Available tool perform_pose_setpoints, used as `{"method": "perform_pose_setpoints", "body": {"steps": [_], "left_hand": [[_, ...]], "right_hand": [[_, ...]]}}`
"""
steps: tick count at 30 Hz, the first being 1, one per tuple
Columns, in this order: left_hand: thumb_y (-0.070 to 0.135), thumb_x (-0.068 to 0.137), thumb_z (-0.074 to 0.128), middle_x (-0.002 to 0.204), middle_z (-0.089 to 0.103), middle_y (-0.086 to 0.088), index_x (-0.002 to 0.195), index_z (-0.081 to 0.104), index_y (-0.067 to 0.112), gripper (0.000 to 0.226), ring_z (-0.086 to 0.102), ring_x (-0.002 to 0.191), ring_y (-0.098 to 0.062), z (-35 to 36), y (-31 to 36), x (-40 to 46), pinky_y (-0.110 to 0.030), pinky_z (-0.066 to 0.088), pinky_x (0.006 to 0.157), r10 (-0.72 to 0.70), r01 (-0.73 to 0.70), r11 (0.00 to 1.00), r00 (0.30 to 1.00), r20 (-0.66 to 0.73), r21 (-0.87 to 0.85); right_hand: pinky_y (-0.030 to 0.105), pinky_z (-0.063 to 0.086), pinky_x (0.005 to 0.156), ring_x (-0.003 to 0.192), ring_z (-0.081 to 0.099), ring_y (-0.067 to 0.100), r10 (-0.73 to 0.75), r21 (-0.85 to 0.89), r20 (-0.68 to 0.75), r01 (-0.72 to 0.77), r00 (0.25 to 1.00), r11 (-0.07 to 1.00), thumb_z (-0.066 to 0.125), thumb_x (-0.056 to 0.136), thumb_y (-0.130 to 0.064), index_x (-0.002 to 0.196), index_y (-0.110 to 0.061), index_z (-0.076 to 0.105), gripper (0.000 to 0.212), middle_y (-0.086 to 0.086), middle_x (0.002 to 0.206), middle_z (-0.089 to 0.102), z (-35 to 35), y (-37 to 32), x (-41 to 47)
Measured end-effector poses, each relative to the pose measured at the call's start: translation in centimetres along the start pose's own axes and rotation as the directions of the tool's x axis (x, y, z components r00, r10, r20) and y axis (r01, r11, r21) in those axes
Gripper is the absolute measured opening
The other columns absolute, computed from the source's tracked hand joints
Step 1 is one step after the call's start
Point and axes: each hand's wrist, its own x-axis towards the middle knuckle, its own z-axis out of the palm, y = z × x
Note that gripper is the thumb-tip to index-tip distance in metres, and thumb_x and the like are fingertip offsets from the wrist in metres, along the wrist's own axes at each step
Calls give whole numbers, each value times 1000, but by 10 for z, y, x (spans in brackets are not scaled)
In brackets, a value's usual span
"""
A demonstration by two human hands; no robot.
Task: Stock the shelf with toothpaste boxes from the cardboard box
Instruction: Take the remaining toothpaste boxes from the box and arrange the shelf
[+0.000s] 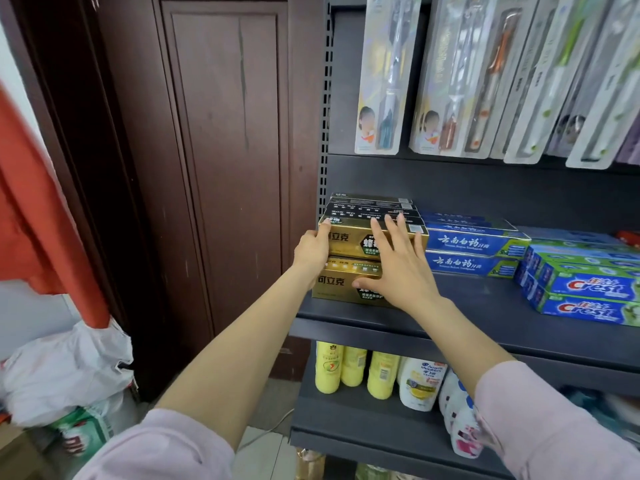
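Gold toothpaste boxes (349,242) are stacked two high at the left end of the dark grey shelf (485,327), with more rows behind them. My left hand (311,252) presses on the left end of the upper front box, thumb on its top edge. My right hand (394,265) lies flat with spread fingers over the front faces of both gold boxes (332,289). Neither hand is wrapped around a box. The cardboard box is not in view.
Blue toothpaste boxes (474,242) and green-blue Crest boxes (588,289) fill the shelf to the right. Toothbrush packs (384,74) hang above. Yellow bottles (349,368) stand on the lower shelf. A dark wooden door (225,150) and white plastic bags (65,372) are at left.
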Motion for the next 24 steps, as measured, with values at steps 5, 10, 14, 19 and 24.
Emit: {"method": "perform_pose_setpoints", "body": {"steps": [5,10,14,19,24], "left_hand": [[33,87,63,138,46,-3,141,30,17,65,49,118,-17,-7,-6,-25,-30,42,93,251,-254,965,966,62,56],[2,78,73,122,40,17,148,10,23,96,40,113,0,-23,-16,-32,-26,33,103,322,-371,925,883,340,87],[7,76,76,140,45,6,152,-7,24,114,43,124,-8,-25,-20,-20,-33,34,108,251,-325,932,898,362,161],[10,71,80,138,49,2,151,3,29,113,49,126,-18,-24,-24,-10,-45,39,109,226,-294,944,907,355,149],[10,69,81,130,55,4,148,14,30,105,52,122,-17,-24,-30,-7,-46,40,108,222,-274,955,916,334,117]], "right_hand": [[43,-3,117,146,-14,22,1,98,58,-7,998,995,71,73,-53,152,-24,-2,111,3,160,-8,-9,2,1],[44,7,118,145,-19,27,118,126,0,-117,993,985,75,69,-53,151,-25,-1,116,7,157,-22,-13,12,-12],[50,21,114,146,2,38,322,332,115,-342,940,879,80,64,-48,149,-29,-13,127,17,154,-19,-6,14,-15],[47,35,107,134,36,34,314,446,148,-347,938,825,81,68,-39,148,-32,-16,126,18,148,18,-4,11,-14],[46,34,109,135,35,32,324,486,132,-346,937,803,82,68,-35,148,-33,-13,123,16,146,20,-2,9,-16]]}}
